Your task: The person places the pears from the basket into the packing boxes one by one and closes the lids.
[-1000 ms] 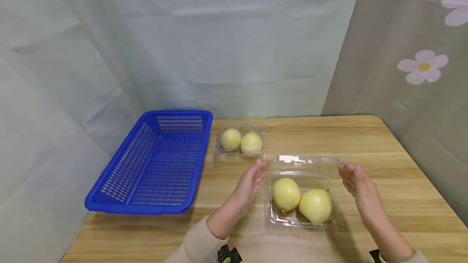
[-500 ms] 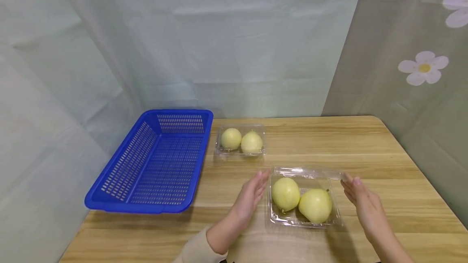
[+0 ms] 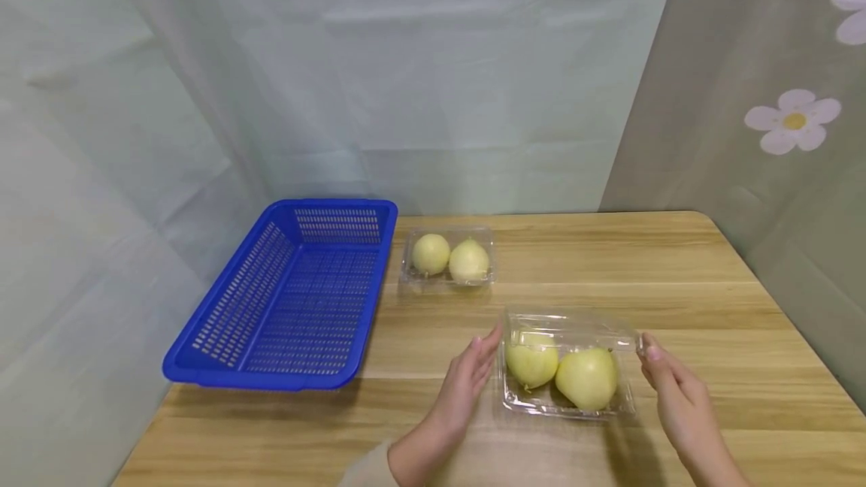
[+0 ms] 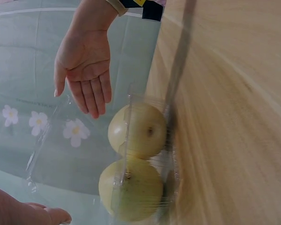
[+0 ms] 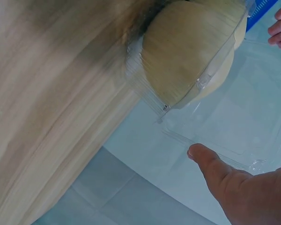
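A clear plastic clamshell box (image 3: 551, 412) on the table holds two pale yellow pears, the left pear (image 3: 531, 364) and the right pear (image 3: 587, 379). Its hinged lid (image 3: 578, 324) tilts over the far part of the box, partway down. At the lid's left edge is my left hand (image 3: 452, 400), fingers straight. My right hand (image 3: 682, 400) is at the lid's right edge. In the left wrist view the right hand (image 4: 89, 65) shows its palm with fingers extended. The right wrist view has my thumb (image 5: 208, 164) beside the clear lid's edge.
A blue perforated plastic basket (image 3: 318, 314) stands on the left of the wooden table (image 3: 744, 352). Behind the open box, a second clear box (image 3: 446, 282) with two pears sits near the table's back edge. A pale curtain (image 3: 433, 81) hangs behind.
The lid has swung up from lying back and now leans forward over the pears. Both hands have come slightly toward the person along with it. The pears stay in place.
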A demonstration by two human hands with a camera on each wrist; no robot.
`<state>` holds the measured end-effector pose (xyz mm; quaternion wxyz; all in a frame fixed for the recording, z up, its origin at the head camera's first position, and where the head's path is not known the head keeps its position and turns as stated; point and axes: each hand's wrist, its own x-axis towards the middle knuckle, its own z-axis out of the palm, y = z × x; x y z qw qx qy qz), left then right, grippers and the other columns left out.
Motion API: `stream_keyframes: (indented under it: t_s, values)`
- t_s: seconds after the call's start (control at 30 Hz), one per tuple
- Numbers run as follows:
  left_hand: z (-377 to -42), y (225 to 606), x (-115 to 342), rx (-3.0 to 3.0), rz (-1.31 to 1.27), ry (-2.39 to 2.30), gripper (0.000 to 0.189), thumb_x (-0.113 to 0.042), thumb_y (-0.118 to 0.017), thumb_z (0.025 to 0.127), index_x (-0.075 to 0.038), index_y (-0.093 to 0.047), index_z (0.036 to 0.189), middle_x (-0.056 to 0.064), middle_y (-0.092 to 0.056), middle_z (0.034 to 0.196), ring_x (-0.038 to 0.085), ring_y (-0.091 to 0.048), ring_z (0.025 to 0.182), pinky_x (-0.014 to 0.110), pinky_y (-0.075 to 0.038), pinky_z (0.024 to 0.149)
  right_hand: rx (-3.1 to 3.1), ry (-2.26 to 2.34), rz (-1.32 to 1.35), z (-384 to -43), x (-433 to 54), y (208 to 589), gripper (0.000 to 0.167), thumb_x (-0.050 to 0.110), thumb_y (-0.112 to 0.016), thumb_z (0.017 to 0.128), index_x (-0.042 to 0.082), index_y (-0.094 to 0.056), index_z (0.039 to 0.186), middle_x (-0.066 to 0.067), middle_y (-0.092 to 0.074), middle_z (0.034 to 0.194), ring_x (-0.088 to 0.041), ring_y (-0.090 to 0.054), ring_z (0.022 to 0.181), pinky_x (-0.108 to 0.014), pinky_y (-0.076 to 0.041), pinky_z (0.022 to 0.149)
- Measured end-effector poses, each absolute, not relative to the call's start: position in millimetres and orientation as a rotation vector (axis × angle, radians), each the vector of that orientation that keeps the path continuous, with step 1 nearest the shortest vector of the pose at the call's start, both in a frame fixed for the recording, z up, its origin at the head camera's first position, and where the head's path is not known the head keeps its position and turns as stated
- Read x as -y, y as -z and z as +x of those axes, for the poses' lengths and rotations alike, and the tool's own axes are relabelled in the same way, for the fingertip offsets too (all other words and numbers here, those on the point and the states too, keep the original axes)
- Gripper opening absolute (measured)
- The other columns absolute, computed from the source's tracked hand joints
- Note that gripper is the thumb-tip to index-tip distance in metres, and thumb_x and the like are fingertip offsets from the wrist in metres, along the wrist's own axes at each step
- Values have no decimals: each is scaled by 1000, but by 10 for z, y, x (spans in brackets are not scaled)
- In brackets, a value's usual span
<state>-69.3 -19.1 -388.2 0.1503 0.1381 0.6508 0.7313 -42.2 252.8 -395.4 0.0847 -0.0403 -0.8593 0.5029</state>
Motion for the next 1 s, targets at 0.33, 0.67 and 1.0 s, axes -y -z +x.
stream_keyframes:
  t_s: [0.33,0.67,1.0]
  values:
    - [-618,3985,198,-1941,352,-2063,66,-45,-13,103,5,-35,141,18,-29,150,38,-30,138,47,-25,112,2473,-1485,-143,-327,-2482,4078,48,21,-30,105,-17,-41,132,-31,-37,138,26,-42,99,2,-38,83]
    - [-561,4090,199,-1936,347,-2092,53,-30,-24,105,8,-38,138,22,-32,147,39,-32,137,46,-27,111,2525,-1409,-317,-263,-2500,4131,46,27,-41,102,-6,-48,134,10,-46,133,23,-47,94,3,-35,79]
    - [-539,4209,170,-1971,130,-2145,37,-17,-51,96,9,-58,120,23,-52,134,40,-45,128,50,-37,107,2573,-1357,-293,-217,-2476,4216,43,22,-49,100,-8,-51,130,-21,-47,133,28,-36,96,5,-34,78]
